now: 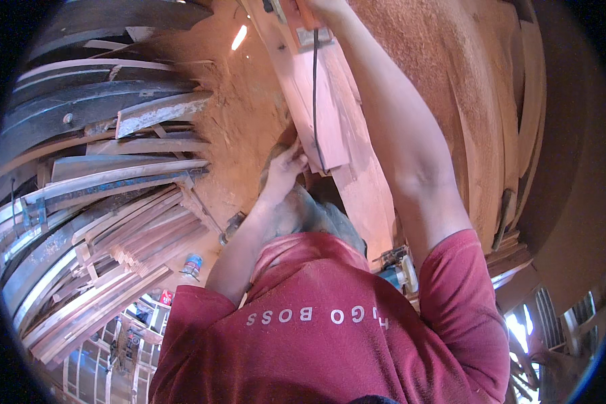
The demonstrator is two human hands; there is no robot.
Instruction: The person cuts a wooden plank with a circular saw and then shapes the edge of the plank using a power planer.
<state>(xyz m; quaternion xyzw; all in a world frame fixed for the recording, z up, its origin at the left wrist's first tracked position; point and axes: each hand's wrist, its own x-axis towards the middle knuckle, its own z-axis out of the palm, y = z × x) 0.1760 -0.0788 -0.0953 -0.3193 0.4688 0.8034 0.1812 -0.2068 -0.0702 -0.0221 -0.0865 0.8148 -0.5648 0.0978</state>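
Note:
A long pale-red wooden board runs away from me, up the middle of the view. My left hand is closed at the left edge of its near end, fingers against the wood. At the far top, my right hand is wrapped round an orange corded power tool with a flat metal base, which sits on the board. The upper frame edge cuts off part of the tool and hand, so its exact kind is unclear. A black cord trails from it along the board toward me.
Sawdust covers the floor and heaps up on the right. Stacked timber strips and long dark planks lie left. A small blue-labelled can stands by them. A blue-green power tool lies beside my right side.

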